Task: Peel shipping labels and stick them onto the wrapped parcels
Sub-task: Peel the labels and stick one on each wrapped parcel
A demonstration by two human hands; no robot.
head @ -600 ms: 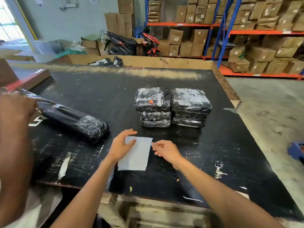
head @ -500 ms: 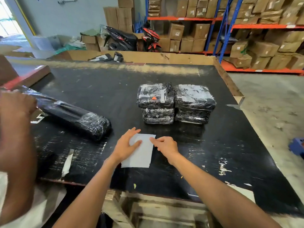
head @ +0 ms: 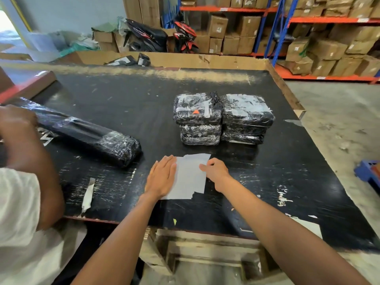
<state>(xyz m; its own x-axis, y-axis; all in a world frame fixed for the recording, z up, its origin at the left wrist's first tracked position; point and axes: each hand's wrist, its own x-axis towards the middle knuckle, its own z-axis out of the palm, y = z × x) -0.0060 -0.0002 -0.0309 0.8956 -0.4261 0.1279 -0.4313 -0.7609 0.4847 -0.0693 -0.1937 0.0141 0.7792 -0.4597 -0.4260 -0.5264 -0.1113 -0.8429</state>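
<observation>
Two hands work a white label sheet on the black bench: left hand presses it flat, fingers straight; right hand pinches its right edge. Wrapped parcels sit stacked just beyond.

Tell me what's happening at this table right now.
A person works a label sheet on the black table: the left hand presses it flat while the right hand pinches its right edge, apparently starting a peel. Two stacks of wrapped parcels sit just beyond. At left, a second person handles a long wrapped bundle.
</observation>
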